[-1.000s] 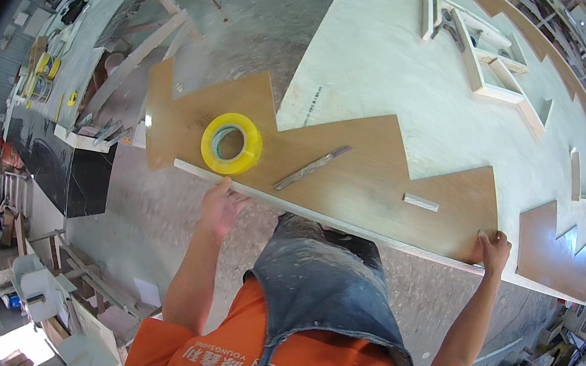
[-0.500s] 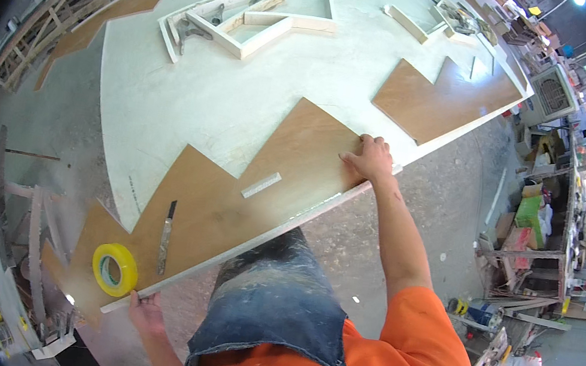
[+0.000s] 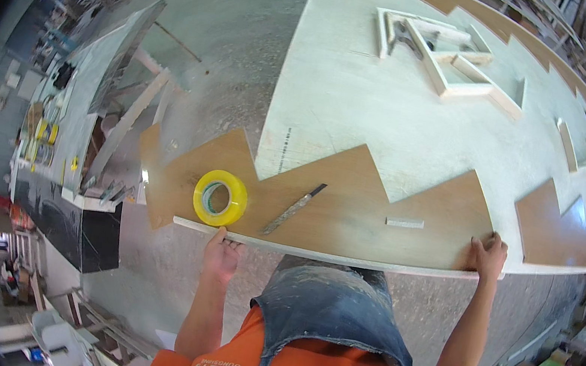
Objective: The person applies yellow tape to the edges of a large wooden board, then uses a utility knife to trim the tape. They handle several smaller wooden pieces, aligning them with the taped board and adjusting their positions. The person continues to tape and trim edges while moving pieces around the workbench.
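My left hand (image 3: 223, 254) grips the near edge of the zigzag wooden board (image 3: 349, 214) toward its left end, just below the yellow tape roll (image 3: 219, 198) lying on it. My right hand (image 3: 488, 256) clasps the same near edge at the board's right end. A knife (image 3: 294, 208) and a small white strip (image 3: 405, 222) rest on the board between my hands.
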The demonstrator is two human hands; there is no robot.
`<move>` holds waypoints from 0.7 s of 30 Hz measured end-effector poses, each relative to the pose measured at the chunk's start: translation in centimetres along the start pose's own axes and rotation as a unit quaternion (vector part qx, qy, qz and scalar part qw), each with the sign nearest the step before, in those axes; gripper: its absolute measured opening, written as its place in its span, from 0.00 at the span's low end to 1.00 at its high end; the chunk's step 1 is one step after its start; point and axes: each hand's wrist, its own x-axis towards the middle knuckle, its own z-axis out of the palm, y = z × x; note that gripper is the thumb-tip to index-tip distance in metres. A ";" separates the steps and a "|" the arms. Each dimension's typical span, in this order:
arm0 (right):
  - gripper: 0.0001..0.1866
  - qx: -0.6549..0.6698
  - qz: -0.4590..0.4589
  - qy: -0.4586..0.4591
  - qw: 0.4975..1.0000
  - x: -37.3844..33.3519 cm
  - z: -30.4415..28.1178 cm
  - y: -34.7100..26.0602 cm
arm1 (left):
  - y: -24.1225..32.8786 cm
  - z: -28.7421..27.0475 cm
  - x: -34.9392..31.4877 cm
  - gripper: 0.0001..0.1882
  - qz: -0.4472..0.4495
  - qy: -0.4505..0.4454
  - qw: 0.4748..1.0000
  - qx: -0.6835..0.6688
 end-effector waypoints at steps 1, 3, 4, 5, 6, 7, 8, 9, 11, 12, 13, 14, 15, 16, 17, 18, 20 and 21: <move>0.42 -0.002 -0.008 0.021 1.000 -0.3 0.2 0.1 | 0.0 -0.4 0.0 0.19 0.000 0.000 1.000 -0.010; 0.42 -0.003 -0.001 0.116 0.993 -1.4 0.7 1.3 | -0.4 -0.9 0.3 0.19 -0.004 -0.006 1.000 -0.029; 0.41 0.004 0.040 0.160 0.986 -1.9 1.1 2.9 | -0.7 -0.3 -0.2 0.19 -0.001 0.014 1.000 -0.027; 0.40 0.002 0.078 0.230 0.970 -3.1 1.9 4.5 | -1.0 1.0 -1.1 0.19 0.003 0.028 0.999 -0.025; 0.39 0.058 0.129 0.253 0.957 -4.1 3.4 7.3 | -1.0 2.3 -1.4 0.19 0.008 0.037 0.999 -0.022; 0.39 0.114 0.179 0.273 0.938 -4.0 4.4 8.9 | -1.0 2.3 -0.9 0.20 0.009 0.023 0.999 -0.027; 0.37 0.320 0.308 0.217 0.869 -4.5 4.6 7.1 | -1.0 1.1 -0.5 0.20 0.012 0.015 0.999 -0.031; 0.34 0.500 0.415 0.139 0.747 -5.6 4.1 4.5 | -1.0 0.0 -0.4 0.20 0.013 0.013 0.999 -0.035; 0.30 0.690 0.389 0.088 0.603 -6.1 7.3 7.2 | -1.1 0.9 0.2 0.20 -0.001 0.003 0.999 -0.043; 0.28 0.770 0.367 0.055 0.519 -6.3 8.8 8.2 | -1.1 1.0 0.3 0.20 -0.006 0.003 0.999 -0.046; 0.27 0.757 0.364 0.057 0.540 -6.6 8.8 7.4 | -0.9 0.4 0.2 0.21 -0.002 0.005 0.999 -0.044; 0.26 0.743 0.360 0.059 0.561 -6.8 8.0 5.5 | -0.6 -0.1 0.2 0.21 0.002 0.007 0.999 -0.042; 0.24 0.729 0.355 0.063 0.582 -7.1 7.2 4.1 | -0.5 -0.3 0.4 0.21 0.003 0.006 0.999 -0.041; 0.24 0.730 0.355 0.069 0.580 -7.0 7.2 4.6 | -0.5 0.1 0.5 0.21 0.000 0.007 0.999 -0.035; 0.24 0.730 0.355 0.073 0.579 -6.8 7.4 4.8 | -0.5 0.4 0.4 0.20 -0.003 0.011 0.999 -0.030; 0.24 0.730 0.355 0.076 0.579 -6.7 7.5 5.0 | -0.5 0.6 0.4 0.20 -0.005 0.014 1.000 -0.026; 0.22 0.712 0.370 0.081 0.592 -6.9 7.4 4.7 | -0.7 0.4 0.0 0.20 0.008 -0.008 1.000 -0.026; 0.21 0.702 0.376 0.083 0.599 -6.8 7.3 4.5 | -0.7 0.5 -0.1 0.20 0.015 -0.019 0.999 -0.026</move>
